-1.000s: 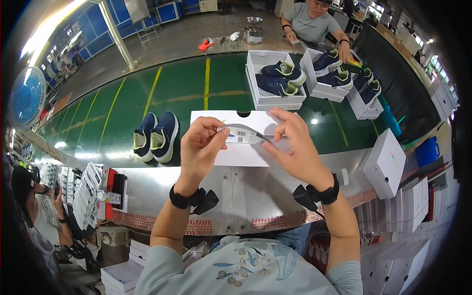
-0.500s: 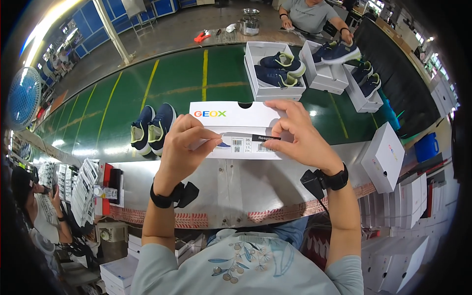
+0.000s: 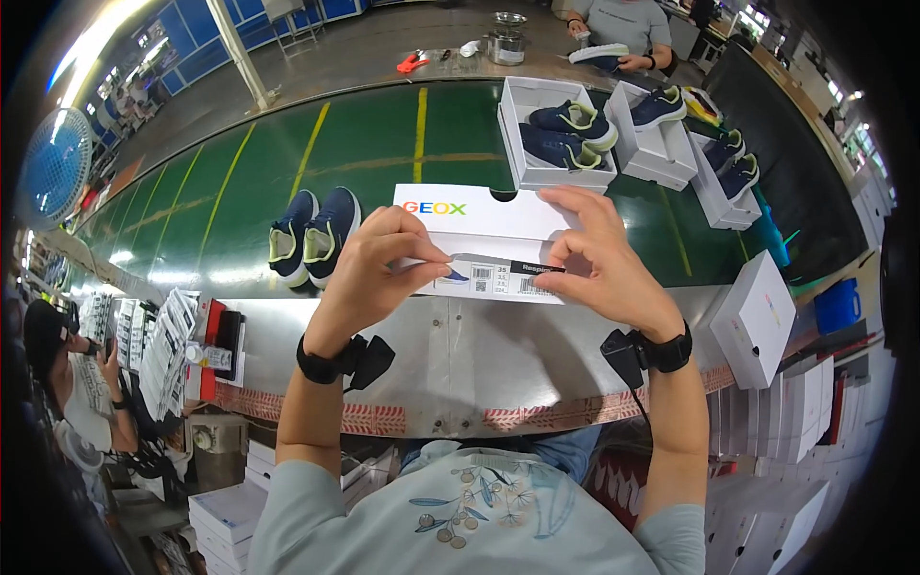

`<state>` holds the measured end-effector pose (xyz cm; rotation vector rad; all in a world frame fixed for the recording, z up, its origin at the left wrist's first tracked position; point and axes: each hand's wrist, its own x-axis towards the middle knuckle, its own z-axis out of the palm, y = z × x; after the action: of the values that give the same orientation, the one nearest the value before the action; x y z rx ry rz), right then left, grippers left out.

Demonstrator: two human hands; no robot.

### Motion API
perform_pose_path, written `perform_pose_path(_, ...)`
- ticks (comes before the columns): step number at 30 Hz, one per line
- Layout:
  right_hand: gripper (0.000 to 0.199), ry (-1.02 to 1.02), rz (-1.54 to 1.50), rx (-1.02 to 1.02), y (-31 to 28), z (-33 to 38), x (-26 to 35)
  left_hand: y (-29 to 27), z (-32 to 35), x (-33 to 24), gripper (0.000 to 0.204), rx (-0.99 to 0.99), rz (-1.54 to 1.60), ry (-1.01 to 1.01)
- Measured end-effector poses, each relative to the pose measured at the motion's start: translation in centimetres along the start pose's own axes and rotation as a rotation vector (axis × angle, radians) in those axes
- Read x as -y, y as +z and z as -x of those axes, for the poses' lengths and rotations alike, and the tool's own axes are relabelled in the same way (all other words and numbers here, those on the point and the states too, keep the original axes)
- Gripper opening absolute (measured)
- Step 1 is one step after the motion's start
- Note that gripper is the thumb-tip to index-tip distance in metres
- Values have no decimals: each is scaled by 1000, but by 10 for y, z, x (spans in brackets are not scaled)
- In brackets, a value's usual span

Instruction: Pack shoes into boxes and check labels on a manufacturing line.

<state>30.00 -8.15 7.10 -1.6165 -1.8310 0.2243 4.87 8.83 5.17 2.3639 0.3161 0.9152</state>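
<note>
A white shoebox (image 3: 470,222) with a colourful printed logo stands on the work surface in front of me, a semicircular notch in its top edge. Across its lower front lies a printed label (image 3: 491,278) with a shoe picture, a barcode and a black strip. My left hand (image 3: 383,264) pinches the label's left end between thumb and index finger. At the other end, my right hand (image 3: 613,264) pinches near the black strip, its upper fingers resting along the box top. Whether the label is stuck down cannot be seen.
A pair of navy shoes (image 3: 314,235) stands on the green belt (image 3: 374,144) to the left. Open boxes with navy shoes (image 3: 570,134) are at the far right. A closed shoebox (image 3: 752,321) leans at the right edge. Across the bench, a co-worker holds a shoe (image 3: 599,56).
The whole view has shifted slightly right. My hands keep their pinch on the label with little change. The co-worker has drawn one shoe back from the boxes and now holds it in both hands.
</note>
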Motion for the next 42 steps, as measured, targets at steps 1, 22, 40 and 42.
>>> perform_pose_path(1,27,-4,-2,3,1,0,0,0,0,1,17,5,10,1)
perform_pose_path(22,33,-47,81,-116,-2,-2,-26,18,-10,-9,32,-17,-85,18)
perform_pose_path(40,42,-36,294,-297,20,-30,-27,92,9,-19,79,102,-715,161)
perform_pose_path(42,44,-36,261,-227,33,-31,-30,77,35,4,68,86,-640,160)
